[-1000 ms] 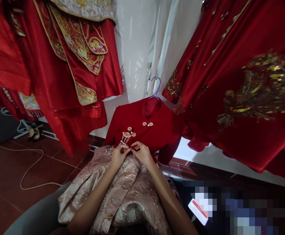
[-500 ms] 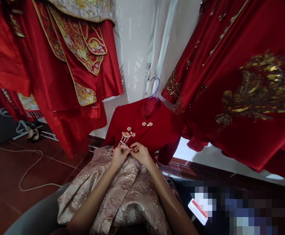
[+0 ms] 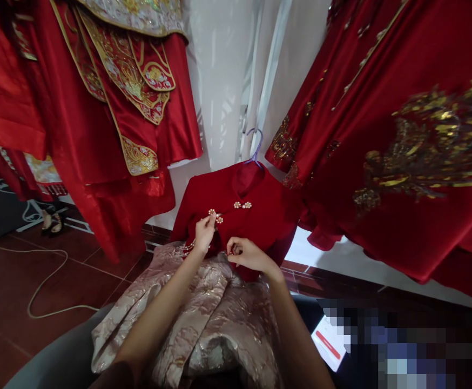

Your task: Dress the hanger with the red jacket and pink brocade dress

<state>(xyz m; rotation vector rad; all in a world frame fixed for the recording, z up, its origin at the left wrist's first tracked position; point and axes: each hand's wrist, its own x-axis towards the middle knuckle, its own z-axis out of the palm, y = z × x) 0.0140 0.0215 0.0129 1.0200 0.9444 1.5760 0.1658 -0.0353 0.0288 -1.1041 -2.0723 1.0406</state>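
Note:
A dark red jacket (image 3: 268, 194) with a stand collar hangs on a purple hanger (image 3: 254, 146) in front of me. My left hand (image 3: 204, 235) pinches at a beaded flower ornament (image 3: 219, 219) on its chest, covering most of the piece. Below that hand, thin beaded tassels (image 3: 188, 247) show. My right hand (image 3: 250, 254) is curled, thumb and finger together, over the jacket's lower front; what lies between the fingertips is too small to make out. Nearer the collar sits a pearl flower clasp (image 3: 243, 205). Pale pink brocade fabric (image 3: 191, 313) lies across my lap under both forearms.
Embroidered red garments (image 3: 139, 70) hang at left, and a red gown with gold sequins (image 3: 422, 156) at right. A lit phone (image 3: 330, 341) lies at lower right. A cable (image 3: 37, 294) crosses the tiled floor near a pair of shoes (image 3: 52, 222).
My hands have parted. The left has risen to the flower ornament, covering the fan-shaped part; the right has shifted right, its fingers still curled.

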